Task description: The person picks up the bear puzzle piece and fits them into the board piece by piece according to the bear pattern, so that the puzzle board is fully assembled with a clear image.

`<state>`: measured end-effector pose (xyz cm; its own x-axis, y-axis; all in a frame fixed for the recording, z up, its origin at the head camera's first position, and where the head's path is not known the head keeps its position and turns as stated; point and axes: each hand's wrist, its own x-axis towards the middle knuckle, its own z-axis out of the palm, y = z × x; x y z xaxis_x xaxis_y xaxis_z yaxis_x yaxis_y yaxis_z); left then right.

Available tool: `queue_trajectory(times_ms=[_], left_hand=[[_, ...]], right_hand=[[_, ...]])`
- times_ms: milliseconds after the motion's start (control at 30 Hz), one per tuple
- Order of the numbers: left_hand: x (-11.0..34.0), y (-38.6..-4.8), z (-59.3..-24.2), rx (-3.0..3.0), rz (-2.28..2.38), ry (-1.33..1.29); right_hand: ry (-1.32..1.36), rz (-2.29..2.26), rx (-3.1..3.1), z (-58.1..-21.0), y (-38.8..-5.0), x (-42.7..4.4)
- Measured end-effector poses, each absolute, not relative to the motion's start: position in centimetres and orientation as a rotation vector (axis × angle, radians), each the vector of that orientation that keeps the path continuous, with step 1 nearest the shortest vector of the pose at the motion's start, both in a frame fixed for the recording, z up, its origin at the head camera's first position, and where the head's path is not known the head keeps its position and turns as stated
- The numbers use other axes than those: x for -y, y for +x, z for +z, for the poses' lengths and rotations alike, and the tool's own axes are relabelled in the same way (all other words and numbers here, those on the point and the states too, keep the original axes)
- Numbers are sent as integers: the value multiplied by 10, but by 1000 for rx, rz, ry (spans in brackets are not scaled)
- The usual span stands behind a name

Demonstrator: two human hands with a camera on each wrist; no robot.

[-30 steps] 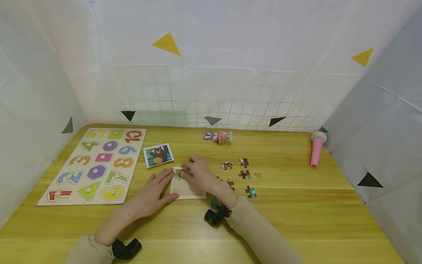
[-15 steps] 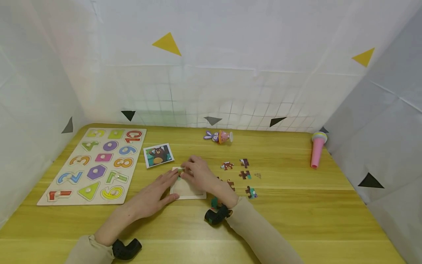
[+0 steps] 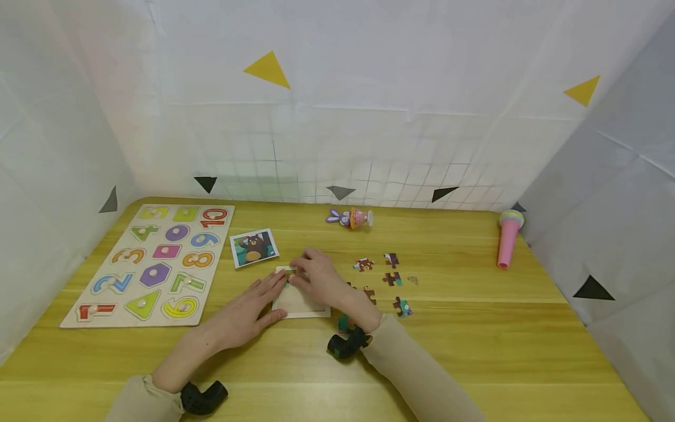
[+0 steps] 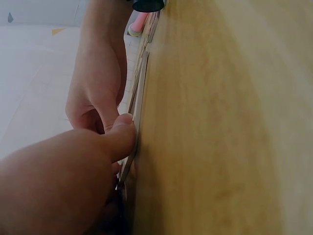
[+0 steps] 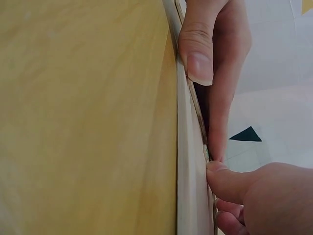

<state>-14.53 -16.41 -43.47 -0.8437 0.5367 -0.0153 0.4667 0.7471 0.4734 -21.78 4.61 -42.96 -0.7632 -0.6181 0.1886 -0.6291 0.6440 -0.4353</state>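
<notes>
A small pale wooden puzzle tray (image 3: 306,308) lies on the table, between my hands. My left hand (image 3: 244,312) lies across its left edge, fingers extended to its upper left corner and thumb at its lower left. With thumb and fingers, my right hand (image 3: 318,280) pinches a green-and-brown jigsaw piece (image 3: 290,273) in that corner; the fingers hide much of it. In the right wrist view the right thumb (image 5: 230,181) presses at the piece, close to the left fingertips. Several loose jigsaw pieces (image 3: 392,279) lie right of the tray, some partly behind my right wrist.
A bear picture card (image 3: 254,248) lies behind the tray. To the left is a wooden board (image 3: 153,266) of numbers and shapes. A rabbit figurine (image 3: 350,218) lies at the back, and a pink toy microphone (image 3: 508,240) at the far right. White sheets enclose the table.
My left fingers have shifted slightly to the right over the tray's upper left corner, covering more of the piece. The right hand stays nearly in place.
</notes>
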Motion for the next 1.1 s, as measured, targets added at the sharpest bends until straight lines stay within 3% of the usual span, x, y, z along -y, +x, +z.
queue_trajectory(times_ms=[667,1100], left_hand=[[164,-145,-437,-2798,695,867],[166,-146,-439,-2785,746,885]], right_hand=[[1101,800,2848,-425,-220,-48],[1008,1232,2790,-395,-212,-95]])
